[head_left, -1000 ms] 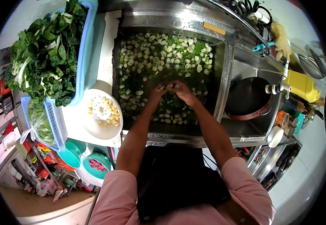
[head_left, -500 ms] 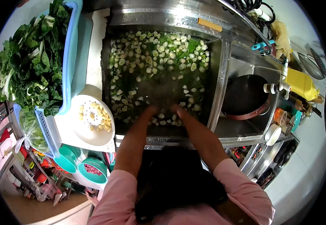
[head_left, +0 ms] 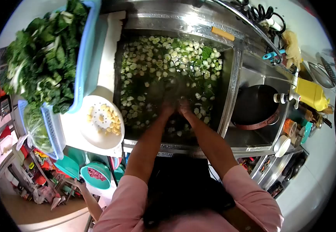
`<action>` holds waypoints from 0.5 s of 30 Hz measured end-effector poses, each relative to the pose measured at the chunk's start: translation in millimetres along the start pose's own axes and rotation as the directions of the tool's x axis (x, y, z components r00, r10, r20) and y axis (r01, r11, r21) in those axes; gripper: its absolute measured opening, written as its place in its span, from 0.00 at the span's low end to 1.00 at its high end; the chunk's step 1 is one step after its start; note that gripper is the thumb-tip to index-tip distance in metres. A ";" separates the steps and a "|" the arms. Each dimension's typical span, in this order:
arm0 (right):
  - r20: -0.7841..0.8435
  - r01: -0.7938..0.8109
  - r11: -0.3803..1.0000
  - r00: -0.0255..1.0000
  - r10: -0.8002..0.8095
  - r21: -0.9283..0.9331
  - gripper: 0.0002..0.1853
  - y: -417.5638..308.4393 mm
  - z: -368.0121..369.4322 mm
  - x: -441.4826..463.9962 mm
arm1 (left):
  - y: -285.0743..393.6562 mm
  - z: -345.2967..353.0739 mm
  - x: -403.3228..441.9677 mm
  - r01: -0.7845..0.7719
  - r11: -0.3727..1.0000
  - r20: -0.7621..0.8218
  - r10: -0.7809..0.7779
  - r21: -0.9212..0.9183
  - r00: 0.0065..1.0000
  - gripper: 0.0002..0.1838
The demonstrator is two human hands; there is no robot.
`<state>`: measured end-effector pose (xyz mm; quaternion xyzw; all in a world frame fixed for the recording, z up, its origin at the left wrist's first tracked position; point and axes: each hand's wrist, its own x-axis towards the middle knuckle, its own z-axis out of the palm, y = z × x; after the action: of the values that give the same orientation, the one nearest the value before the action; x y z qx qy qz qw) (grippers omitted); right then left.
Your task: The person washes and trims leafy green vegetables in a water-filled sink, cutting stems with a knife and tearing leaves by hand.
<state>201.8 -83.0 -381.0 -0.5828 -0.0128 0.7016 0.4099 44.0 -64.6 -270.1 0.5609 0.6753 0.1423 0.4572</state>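
Both my hands are sunk in the murky water of a steel sink [head_left: 229,83]. My left hand [head_left: 168,108] is near the middle, under the surface from the wrist on. Close beside it, on the right, is my right hand [head_left: 184,106], also mostly submerged. The dark water hides the fingers of both, so I cannot see whether they hold anything. Many pale, rosette-like cut vegetable pieces [head_left: 160,73] float around, thickest toward the far side. A few bits of green leaf [head_left: 207,51] drift among them at the far right.
Left of the sink stand a blue basket [head_left: 83,58] of leafy greens [head_left: 46,58] and a white plate [head_left: 86,133] of yellowish slices. A dark pan [head_left: 255,106] occupies the right basin. At lower left, another person's arm [head_left: 91,201] reaches near a teal bowl [head_left: 98,183] of reddish pieces.
My hands have moved slightly farther into the sink, and the floating pieces have shifted around them. The view has swung a little. The other person's arm has come further into view by the teal bowls.
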 end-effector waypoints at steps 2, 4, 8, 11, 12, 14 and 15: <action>0.217 0.382 0.647 0.921 -0.324 -0.660 0.19 -116.7 93.8 -117.8 | 107.9 -75.5 -27.6 0.058 0.998 -0.094 -0.060 -0.027 0.994 0.17; 0.480 0.649 0.114 0.658 -0.580 -0.752 0.20 -220.4 171.4 -218.5 | 203.5 -144.7 -56.4 -0.072 0.986 -0.264 0.030 -0.149 0.964 0.17; 0.614 0.882 -0.132 0.201 -0.763 -0.452 0.12 -342.8 258.5 -347.6 | 342.1 -252.6 -107.1 -0.442 0.888 -0.541 0.311 -0.126 0.781 0.13; 0.649 0.850 -0.354 -0.018 -0.761 -0.391 0.13 -404.8 299.3 -427.3 | 404.4 -311.4 -129.4 -0.623 0.781 -0.632 0.469 -0.030 0.617 0.11; 0.654 0.854 -0.418 -0.128 -0.746 -0.310 0.15 -424.1 312.6 -447.3 | 427.8 -335.0 -139.1 -0.657 0.753 -0.631 0.524 0.029 0.572 0.11; 0.618 0.855 -0.465 -0.242 -0.748 -0.229 0.16 -455.2 335.1 -490.0 | 469.8 -378.1 -164.8 -0.711 0.690 -0.606 0.626 0.138 0.490 0.11; 0.600 0.847 -0.494 -0.295 -0.744 -0.197 0.16 -470.0 343.2 -509.3 | 489.5 -396.1 -179.1 -0.740 0.643 -0.613 0.671 0.200 0.417 0.11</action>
<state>173.2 86.3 373.0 -0.3572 -0.7338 0.0621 0.5746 34.8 65.1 371.6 0.6832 0.4801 0.5362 0.1233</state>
